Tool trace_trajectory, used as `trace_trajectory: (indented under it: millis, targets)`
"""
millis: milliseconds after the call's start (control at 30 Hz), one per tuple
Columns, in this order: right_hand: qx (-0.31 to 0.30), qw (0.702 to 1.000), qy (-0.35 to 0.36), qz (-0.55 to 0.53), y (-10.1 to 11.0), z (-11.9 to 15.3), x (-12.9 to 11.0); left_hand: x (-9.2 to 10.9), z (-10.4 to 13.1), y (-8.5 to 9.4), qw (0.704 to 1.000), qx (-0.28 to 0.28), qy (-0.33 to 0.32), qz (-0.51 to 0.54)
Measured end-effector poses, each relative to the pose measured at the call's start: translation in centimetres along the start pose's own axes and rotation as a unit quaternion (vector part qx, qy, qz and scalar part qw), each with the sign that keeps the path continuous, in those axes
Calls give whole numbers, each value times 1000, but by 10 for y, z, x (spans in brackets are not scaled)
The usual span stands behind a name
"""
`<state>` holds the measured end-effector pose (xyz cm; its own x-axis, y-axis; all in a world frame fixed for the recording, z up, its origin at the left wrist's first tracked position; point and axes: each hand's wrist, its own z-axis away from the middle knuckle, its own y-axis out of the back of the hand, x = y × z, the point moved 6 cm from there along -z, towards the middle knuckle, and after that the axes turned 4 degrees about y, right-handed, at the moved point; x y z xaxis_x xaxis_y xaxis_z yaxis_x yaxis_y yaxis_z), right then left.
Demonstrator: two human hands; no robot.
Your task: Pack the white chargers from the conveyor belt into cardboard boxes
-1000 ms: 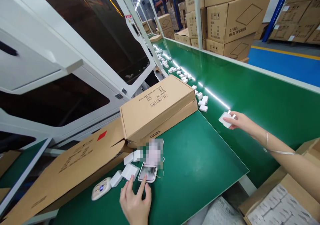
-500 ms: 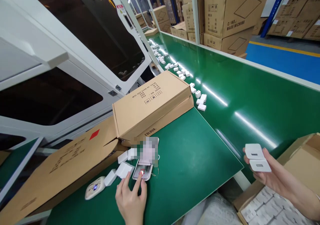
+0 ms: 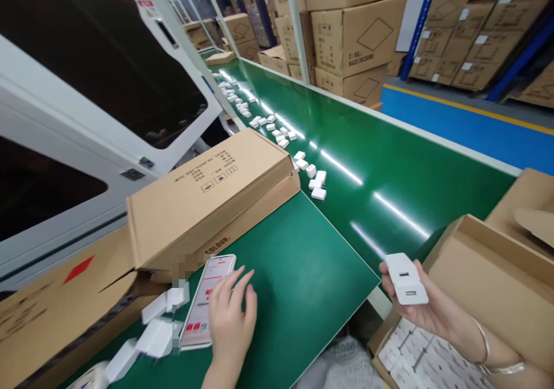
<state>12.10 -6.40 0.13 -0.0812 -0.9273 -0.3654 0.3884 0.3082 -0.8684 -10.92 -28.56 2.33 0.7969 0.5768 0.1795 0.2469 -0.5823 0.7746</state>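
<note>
My right hand (image 3: 426, 305) grips two white USB charger plugs (image 3: 409, 279), held together with their ports facing me. Fingers outstretched, my left hand (image 3: 231, 317) is over the right edge of a smartphone (image 3: 199, 314) lying on the green tabletop (image 3: 303, 262). I cannot tell whether it touches the phone. The screen is lit, showing a pale page with red parts. Left of the phone lie several loose white chargers (image 3: 158, 337). Below my right forearm, a carton (image 3: 480, 279) stands open with rows of white chargers in it, partly hidden by the arm.
A closed flat cardboard box (image 3: 212, 187) lies behind the phone, beside another carton (image 3: 47, 314). Several chargers (image 3: 318, 194) are scattered along the green conveyor belt (image 3: 415, 164). A white machine (image 3: 112, 112) stands at left, stacked cartons (image 3: 355, 42) at the back.
My left index finger has come off the phone's lower screen, the hand now at its right edge. The screen shows a different page. My right hand keeps the chargers. The view has swung right.
</note>
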Motion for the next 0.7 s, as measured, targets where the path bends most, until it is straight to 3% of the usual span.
trace_trajectory:
  millis: [133,233,300,400,533,600,633,700]
  targets:
    - [-48,999,8,4,-13,2,4,68,-63,-52,987,-130,-56,71]
    - [-67,997,26,15,-12,8,3,106,-107,-109,968,-239,-78,23]
    - [-69,997,39,25,-10,16,2,121,-130,-152,943,-318,-87,-41]
    - [-51,996,58,47,-7,31,-1,134,-152,-201,921,-372,-102,-64]
    - [3,987,116,114,4,58,-13,140,-152,-234,901,-411,-120,-76]
    - [75,959,154,228,17,75,-27,140,-149,-238,897,-414,-131,-78]
    - [127,928,167,309,26,85,-35,139,-148,-238,897,-415,-135,-76]
    - [249,822,168,484,47,106,-53,137,-151,-239,897,-415,-136,-65]
